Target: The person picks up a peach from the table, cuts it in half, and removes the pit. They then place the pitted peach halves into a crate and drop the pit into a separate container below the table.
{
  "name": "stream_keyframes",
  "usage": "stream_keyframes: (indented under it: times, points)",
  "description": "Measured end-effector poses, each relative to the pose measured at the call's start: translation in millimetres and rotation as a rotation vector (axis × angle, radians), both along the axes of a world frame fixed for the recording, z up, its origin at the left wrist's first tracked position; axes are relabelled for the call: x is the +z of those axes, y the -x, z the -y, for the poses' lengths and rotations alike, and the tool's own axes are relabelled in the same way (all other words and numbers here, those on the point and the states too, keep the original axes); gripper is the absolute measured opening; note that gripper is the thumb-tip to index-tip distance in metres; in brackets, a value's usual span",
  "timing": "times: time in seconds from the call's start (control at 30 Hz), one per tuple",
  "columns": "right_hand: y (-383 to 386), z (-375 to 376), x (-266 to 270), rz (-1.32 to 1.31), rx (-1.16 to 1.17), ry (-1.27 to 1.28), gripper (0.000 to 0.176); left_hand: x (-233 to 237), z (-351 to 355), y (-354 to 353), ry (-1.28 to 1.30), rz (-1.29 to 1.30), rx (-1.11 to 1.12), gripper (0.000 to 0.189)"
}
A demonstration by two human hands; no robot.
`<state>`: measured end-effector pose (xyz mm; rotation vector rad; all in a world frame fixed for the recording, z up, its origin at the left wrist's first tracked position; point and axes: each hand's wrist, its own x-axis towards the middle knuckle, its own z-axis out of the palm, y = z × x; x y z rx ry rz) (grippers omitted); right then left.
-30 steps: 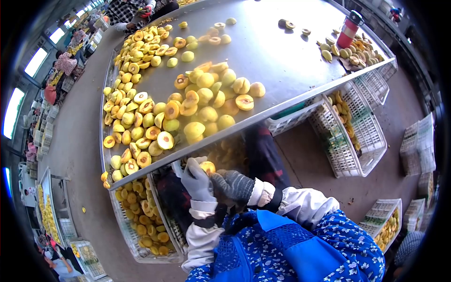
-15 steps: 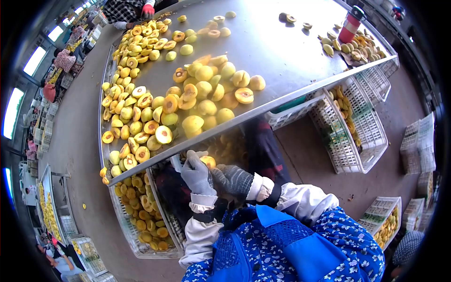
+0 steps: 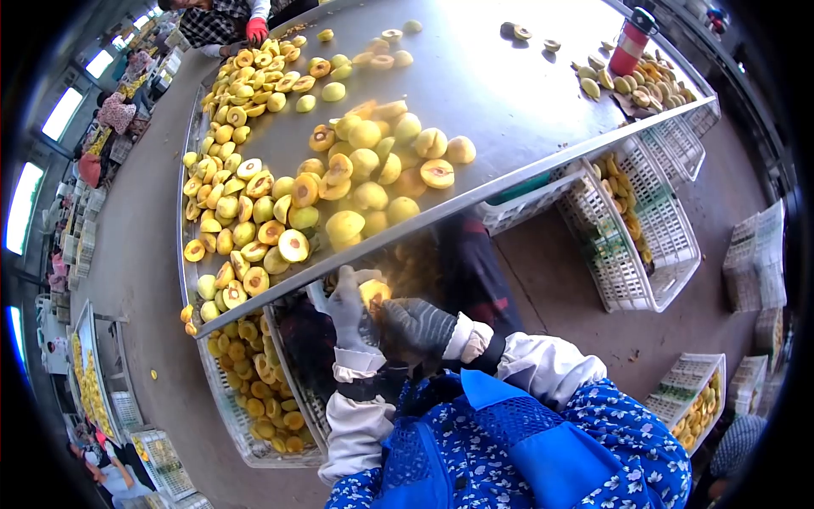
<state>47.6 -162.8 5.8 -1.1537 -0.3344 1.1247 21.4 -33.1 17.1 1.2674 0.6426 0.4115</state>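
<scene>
The surface [image 3: 509, 93] is strewn with fruit [image 3: 259, 184], and a crate [image 3: 229, 413] below its edge is filled with more. The right hand [image 3: 421, 327] is curled; whether anything is gripped cannot be told. Near that edge, a cut piece [image 3: 374, 293] is grasped by the fingers of the left hand [image 3: 349, 312].

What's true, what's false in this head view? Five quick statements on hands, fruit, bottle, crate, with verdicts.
1. The left hand wears a grey glove. True.
2. The right hand is bare. False: the right hand wears a dark striped glove.
3. A cut fruit shows at the left hand's fingers. True.
4. The red bottle is on the floor. False: the red bottle stands on the metal table.
5. The crate below the table's left corner holds fruit. True.
</scene>
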Motion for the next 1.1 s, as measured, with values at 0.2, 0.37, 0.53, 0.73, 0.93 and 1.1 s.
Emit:
stream_keyframes:
  times: [0.2, 0.37, 0.53, 0.73, 0.93, 1.1]
  points:
    - [-4.0, 1.2, 18.9, -0.095, 0.110, 0.108, 0.051, -28.2, 7.4, 18.7, 0.172, 0.109, 0.063, 0.042]
    - [9.6, -1.4, 5.8, 0.128, -0.011, 0.115, 0.054, -20.2, 18.0, 19.8, 0.216, 0.090, 0.191, 0.030]
    - [7.9, 4.9, 9.2, 0.157, 0.081, 0.185, 0.051, -30.5, 19.7, 18.4, 0.211, 0.057, 0.197, 0.028]
    - [10.1, 7.2, 1.2, 0.315, -0.004, 0.177, 0.052, -31.4, 22.5, 13.1, 0.161, -0.075, 0.269, 0.027]
    - [17.0, 5.6, -15.7, 0.312, -0.060, 0.118, 0.050, -23.0, 31.9, 17.2, 0.371, 0.019, 0.341, 0.024]
    - [4.4, 12.0, 2.3, 0.170, 0.075, 0.161, 0.051, -43.3, 28.9, 18.6, -0.039, 0.084, 0.278, 0.028]
